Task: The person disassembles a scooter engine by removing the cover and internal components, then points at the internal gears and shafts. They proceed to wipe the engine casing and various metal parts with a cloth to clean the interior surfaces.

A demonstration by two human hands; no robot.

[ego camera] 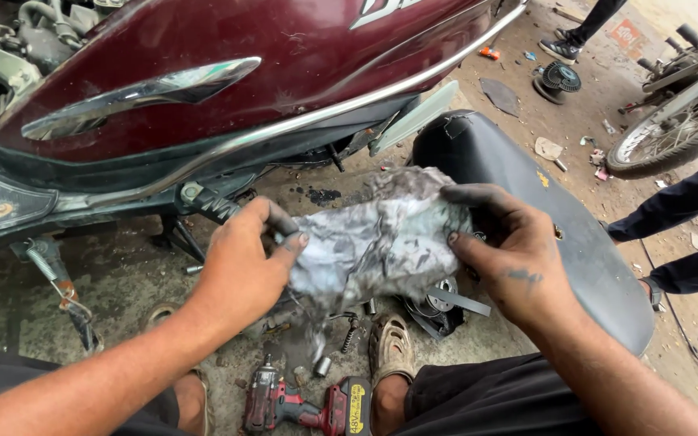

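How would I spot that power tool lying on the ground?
Start at the maroon scooter and drop past the grimy rag to the concrete between the person's sandalled feet. The cordless driver lies there: red and black with a yellow-labelled battery, unlike the loose grey metal bits around it.

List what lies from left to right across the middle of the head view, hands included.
Spring under the scooter → left hand → dirty grey rag held between both hands → right hand → black seat lying on the ground → another person's dark trouser legs.

Rag (pixel 377 242) hides parts beneath; scooter (pixel 203 89) cut off by top edge
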